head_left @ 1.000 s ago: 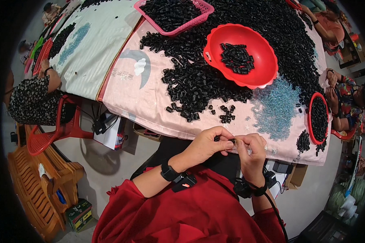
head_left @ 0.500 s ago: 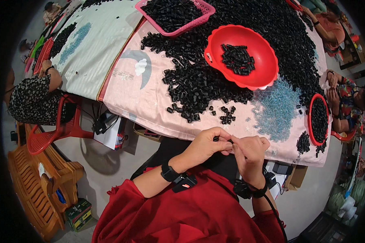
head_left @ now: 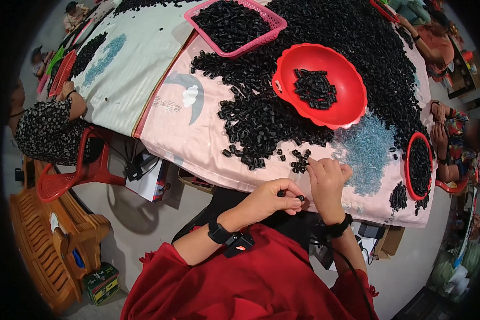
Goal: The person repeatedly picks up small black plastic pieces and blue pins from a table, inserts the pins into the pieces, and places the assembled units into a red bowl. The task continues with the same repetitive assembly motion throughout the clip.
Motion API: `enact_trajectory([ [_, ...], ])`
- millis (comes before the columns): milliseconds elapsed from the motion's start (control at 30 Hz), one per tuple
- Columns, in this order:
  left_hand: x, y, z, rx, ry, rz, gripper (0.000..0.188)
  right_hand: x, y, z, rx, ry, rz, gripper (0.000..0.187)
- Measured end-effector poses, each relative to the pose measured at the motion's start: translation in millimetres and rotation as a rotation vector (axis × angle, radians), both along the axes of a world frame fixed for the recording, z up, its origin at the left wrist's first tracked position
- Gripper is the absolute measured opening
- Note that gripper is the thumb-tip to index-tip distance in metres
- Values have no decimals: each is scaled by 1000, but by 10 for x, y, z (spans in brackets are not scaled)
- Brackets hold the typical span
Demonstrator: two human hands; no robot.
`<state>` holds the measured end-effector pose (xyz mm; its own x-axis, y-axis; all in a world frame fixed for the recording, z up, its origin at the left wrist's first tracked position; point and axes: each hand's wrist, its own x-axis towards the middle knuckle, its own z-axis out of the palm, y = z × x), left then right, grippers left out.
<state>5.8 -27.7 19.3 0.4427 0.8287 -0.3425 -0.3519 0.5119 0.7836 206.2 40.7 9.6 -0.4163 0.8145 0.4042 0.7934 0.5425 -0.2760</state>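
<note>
My left hand (head_left: 276, 201) is closed just off the near table edge, with small black plastic parts (head_left: 301, 198) pinched between thumb and fingers. One part shows its round end at the fingertips. My right hand (head_left: 328, 184) reaches over the edge, fingers stretched toward a small cluster of black parts (head_left: 300, 162) on the pink cloth (head_left: 197, 144). Its fingertips are at the right side of that cluster, and no part shows in them. Beyond lies a big heap of the same black parts (head_left: 261, 125). To the right is a pile of small clear bluish pieces (head_left: 365, 154).
A red scalloped bowl (head_left: 349, 80) and a pink basket (head_left: 237, 52), both holding black parts, stand on the heap. A red oval tray (head_left: 409, 165) is at the right. Other people sit around the tables. A red chair (head_left: 64, 181) and wooden bench (head_left: 45, 242) are at left.
My hands were together at the fingertips. The right hand has moved away and forward to the small cluster; the left stays near the edge with its parts. The view has shifted slightly.
</note>
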Motion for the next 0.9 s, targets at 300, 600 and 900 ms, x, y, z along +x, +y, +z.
enact_trajectory([
  [300,0,50,87,-104,-131,-11,27,146,-267,408,-442,502,-94,20],
  [600,69,28,77,18,51,12,29,132,-537,627,-285,335,24,18],
  [900,82,3,78,66,136,30,27,60,-570,601,-167,281,23,21],
])
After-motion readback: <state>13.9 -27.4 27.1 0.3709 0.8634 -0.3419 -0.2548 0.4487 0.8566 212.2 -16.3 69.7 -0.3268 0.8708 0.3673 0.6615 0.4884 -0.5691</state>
